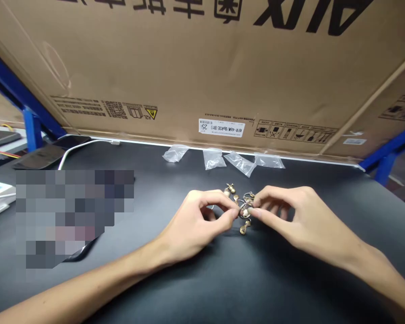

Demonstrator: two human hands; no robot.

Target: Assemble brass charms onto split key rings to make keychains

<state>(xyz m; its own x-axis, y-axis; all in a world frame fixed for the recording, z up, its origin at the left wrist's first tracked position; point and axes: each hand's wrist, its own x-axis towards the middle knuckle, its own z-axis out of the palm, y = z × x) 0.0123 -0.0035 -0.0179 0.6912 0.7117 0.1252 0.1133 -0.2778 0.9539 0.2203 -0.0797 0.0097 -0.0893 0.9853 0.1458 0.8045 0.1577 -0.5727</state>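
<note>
My left hand [202, 220] and my right hand [290, 216] meet over the black table [222, 279], fingertips pinched together on a small metal key ring [245, 210]. Small gold-coloured charms hang from it or lie around it: one below the fingers [243, 230], others just behind [230, 189]. Both hands are closed in a pinch, with the heels of the hands resting on the table.
Several small clear plastic bags [222, 158] lie in a row at the table's far edge, under a large cardboard box [202, 67]. A white cable [84, 146] and dark devices [43, 155] sit at the far left. Blue shelf posts [32, 128] stand at both sides.
</note>
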